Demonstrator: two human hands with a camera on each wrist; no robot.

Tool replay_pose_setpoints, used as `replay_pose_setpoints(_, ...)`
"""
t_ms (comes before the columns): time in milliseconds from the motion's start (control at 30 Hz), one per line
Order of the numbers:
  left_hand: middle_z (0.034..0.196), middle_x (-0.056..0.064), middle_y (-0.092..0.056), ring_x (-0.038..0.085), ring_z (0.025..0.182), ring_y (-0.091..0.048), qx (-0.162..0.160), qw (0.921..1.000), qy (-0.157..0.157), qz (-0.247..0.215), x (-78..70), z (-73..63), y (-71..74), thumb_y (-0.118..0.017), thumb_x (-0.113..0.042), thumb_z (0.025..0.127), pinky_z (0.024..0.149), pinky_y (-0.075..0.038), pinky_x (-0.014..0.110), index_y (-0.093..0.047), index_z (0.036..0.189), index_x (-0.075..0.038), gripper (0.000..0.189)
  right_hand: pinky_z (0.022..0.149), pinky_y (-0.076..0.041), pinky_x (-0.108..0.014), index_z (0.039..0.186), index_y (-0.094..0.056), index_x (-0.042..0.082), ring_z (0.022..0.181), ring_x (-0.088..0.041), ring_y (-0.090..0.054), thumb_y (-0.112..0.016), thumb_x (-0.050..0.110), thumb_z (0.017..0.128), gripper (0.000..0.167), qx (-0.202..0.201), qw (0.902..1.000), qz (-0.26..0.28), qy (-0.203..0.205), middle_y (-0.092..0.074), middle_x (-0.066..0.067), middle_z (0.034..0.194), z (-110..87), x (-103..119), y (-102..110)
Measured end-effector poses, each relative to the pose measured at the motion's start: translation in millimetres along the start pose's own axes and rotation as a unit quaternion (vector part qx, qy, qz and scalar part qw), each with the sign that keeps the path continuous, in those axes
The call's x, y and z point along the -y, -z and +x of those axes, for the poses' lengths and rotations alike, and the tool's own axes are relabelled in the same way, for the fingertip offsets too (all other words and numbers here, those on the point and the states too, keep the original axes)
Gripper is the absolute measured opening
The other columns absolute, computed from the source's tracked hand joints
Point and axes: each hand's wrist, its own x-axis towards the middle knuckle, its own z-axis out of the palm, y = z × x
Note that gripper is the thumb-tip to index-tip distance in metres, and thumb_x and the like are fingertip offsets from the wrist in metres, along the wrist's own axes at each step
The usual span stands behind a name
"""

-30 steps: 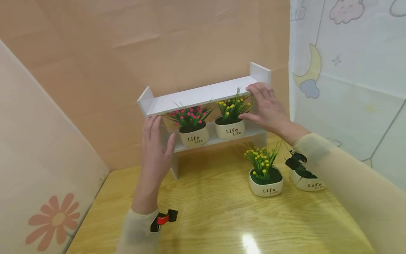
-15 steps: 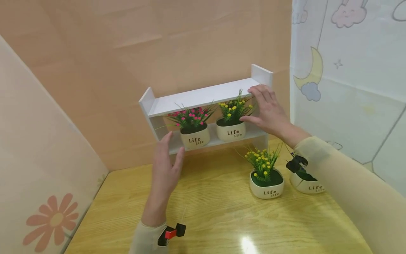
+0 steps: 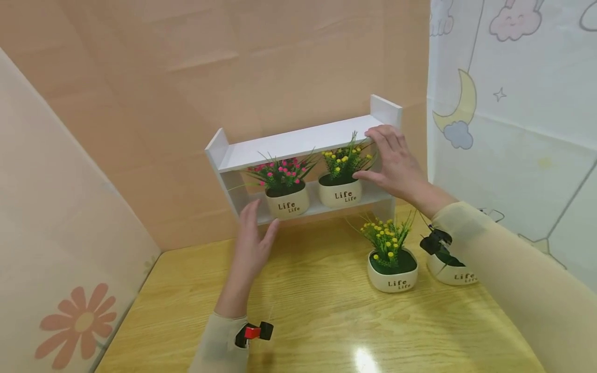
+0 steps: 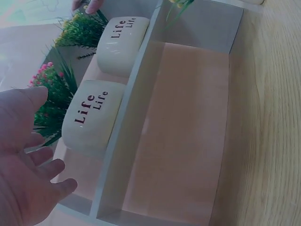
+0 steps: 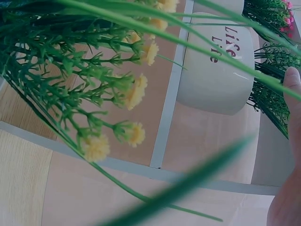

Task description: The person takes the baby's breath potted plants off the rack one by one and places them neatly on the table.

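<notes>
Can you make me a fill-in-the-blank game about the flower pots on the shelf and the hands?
The white two-board shelf holds ____ cream rounded pots.
In the head view, the shelf's left pot has ____ flowers.
Both pots on the shelf are printed with the word ____.
The hand at the shelf's top board is the person's ____ one.

Missing words: two, pink, Life, right.

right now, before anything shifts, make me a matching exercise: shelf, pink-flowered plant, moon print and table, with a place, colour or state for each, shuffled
1. shelf
2. pink-flowered plant
3. moon print
4. table

A. wood-grained
B. standing on the lower board
C. overlapped at its lower end by a blue cloud
D. white, with raised sides

Pairs: 1-D, 2-B, 3-C, 4-A
</notes>
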Motion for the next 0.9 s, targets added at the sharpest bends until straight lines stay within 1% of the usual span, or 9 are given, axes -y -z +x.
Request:
replay_pose_setpoints(100,0.176,0.022,-0.026,0.041,0.162,-0.031,0.011,0.9999,0.011,-0.004,2.9,6.8,-3.1,-0.067,-0.035,0.113,0.131,-0.029,0.061,-0.027,0.173,-0.004,0.079,0.134,-0.018,-0.051,0.161,-0.037,-0.002,0.154,-0.045,-0.026,-0.1,0.036,0.083,0.107,0.0,1.0,0.0,0.0,-0.036,-0.025,0.16,-1.1,-0.5,-0.5)
replay_pose_setpoints(233,0.176,0.024,-0.025,0.043,0.162,-0.028,0.017,0.9995,0.027,-0.006,3.5,18.3,-5.9,-0.072,-0.037,0.11,0.131,-0.027,0.061,-0.023,0.173,-0.002,0.087,0.134,-0.019,-0.05,0.161,-0.037,-0.001,0.154,-0.044,-0.025,-0.1,0.035,0.083,0.107,-0.002,1.0,0.003,0.002,-0.035,-0.024,0.16,-1.8,-0.7,-0.6)
replay_pose_setpoints(333,0.177,0.025,-0.024,0.044,0.164,-0.024,0.024,0.9986,0.046,-0.011,3.0,28.9,-7.7,-0.075,-0.041,0.107,0.132,-0.025,0.061,-0.022,0.174,-0.004,0.093,0.134,-0.019,-0.05,0.161,-0.036,-0.001,0.154,-0.044,-0.025,-0.1,0.035,0.083,0.107,-0.004,1.0,0.003,0.004,-0.035,-0.025,0.161,-2.0,-1.3,-0.2)
replay_pose_setpoints(433,0.178,0.024,-0.022,0.043,0.164,-0.023,0.039,0.9966,0.072,-0.015,2.5,39.3,-9.1,-0.074,-0.045,0.107,0.131,-0.026,0.063,-0.018,0.176,-0.006,0.097,0.134,-0.018,-0.05,0.162,-0.036,-0.001,0.155,-0.045,-0.025,-0.1,0.036,0.083,0.108,-0.005,1.0,0.001,0.006,-0.035,-0.025,0.161,-1.7,-1.7,0.8)
replay_pose_setpoints(533,0.177,0.025,-0.024,0.044,0.163,-0.026,0.049,0.9948,0.086,-0.024,2.0,49.2,-10.8,-0.074,-0.047,0.106,0.131,-0.029,0.062,-0.017,0.175,-0.004,0.099,0.135,-0.017,-0.049,0.162,-0.035,-0.001,0.155,-0.045,-0.025,-0.1,0.036,0.083,0.108,-0.007,1.0,-0.001,0.006,-0.035,-0.025,0.161,-2.2,-2.0,2.0)
replay_pose_setpoints(633,0.173,0.028,-0.029,0.045,0.16,-0.031,0.054,0.9938,0.089,-0.041,2.3,57.3,-12.5,-0.077,-0.044,0.105,0.13,-0.031,0.06,-0.019,0.174,-0.001,0.099,0.135,-0.017,-0.049,0.162,-0.036,-0.001,0.155,-0.044,-0.025,-0.1,0.037,0.083,0.108,-0.009,0.9999,0.0,0.006,-0.035,-0.025,0.161,-2.3,-1.6,3.0)
replay_pose_setpoints(700,0.172,0.028,-0.032,0.045,0.16,-0.033,0.055,0.9929,0.089,-0.055,2.4,61.4,-13.7,-0.079,-0.041,0.105,0.13,-0.032,0.058,-0.022,0.173,0.0,0.097,0.135,-0.016,-0.049,0.162,-0.037,-0.001,0.155,-0.044,-0.025,-0.1,0.037,0.083,0.108,-0.011,0.9999,0.0,0.006,-0.035,-0.025,0.161,-2.2,-1.2,3.3)
replay_pose_setpoints(800,0.172,0.026,-0.033,0.042,0.161,-0.033,0.058,0.9921,0.09,-0.066,2.8,65.5,-15.0,-0.08,-0.039,0.104,0.13,-0.033,0.056,-0.024,0.173,-0.002,0.097,0.136,-0.015,-0.048,0.161,-0.037,-0.001,0.155,-0.045,-0.026,-0.1,0.038,0.082,0.109,-0.01,0.9999,0.002,0.008,-0.035,-0.025,0.161,-2.4,-0.5,3.2)
replay_pose_setpoints(900,0.172,0.022,-0.036,0.037,0.161,-0.033,0.06,0.9916,0.089,-0.073,3.0,68.8,-16.5,-0.082,-0.042,0.102,0.13,-0.033,0.053,-0.025,0.172,-0.004,0.098,0.135,-0.016,-0.048,0.161,-0.037,-0.001,0.155,-0.045,-0.026,-0.101,0.037,0.08,0.111,-0.01,0.9999,0.003,0.01,-0.035,-0.025,0.161,-3.4,0.0,3.3)
